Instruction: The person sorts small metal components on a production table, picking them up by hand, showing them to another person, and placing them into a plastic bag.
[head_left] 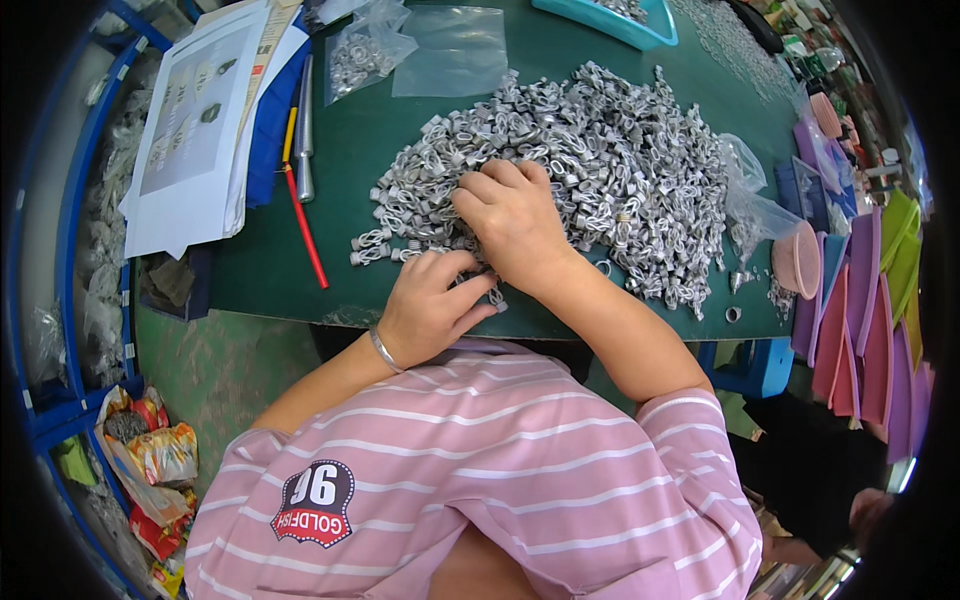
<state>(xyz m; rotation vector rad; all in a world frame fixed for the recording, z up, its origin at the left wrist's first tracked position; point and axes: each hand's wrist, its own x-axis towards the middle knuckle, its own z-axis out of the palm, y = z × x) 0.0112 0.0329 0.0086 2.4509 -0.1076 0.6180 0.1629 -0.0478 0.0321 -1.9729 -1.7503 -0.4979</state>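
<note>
A large heap of small grey looped parts with ribbed round ends (600, 140) spreads over the green table (350, 200). My right hand (515, 225) rests on the heap's near edge, its fingers curled and bent down. Their tips are hidden, so what they hold cannot be made out. Just left of it and nearer to me is my left hand (425, 305), a silver bracelet on its wrist. Its thumb and fingers close about a small grey looped part (497, 298), seen only in part beside the thumb tip. Several loose looped parts (370, 246) lie at the heap's left end.
Left of the heap are a red-and-yellow pen (305, 225), a metal rod (305, 130) and stacked papers (195, 110). Clear bags (450, 50) and a turquoise tray (655, 35) lie at the back. A pink bowl (796, 260) and colourful bins (860, 290) stand right, near another person's hand (868, 512).
</note>
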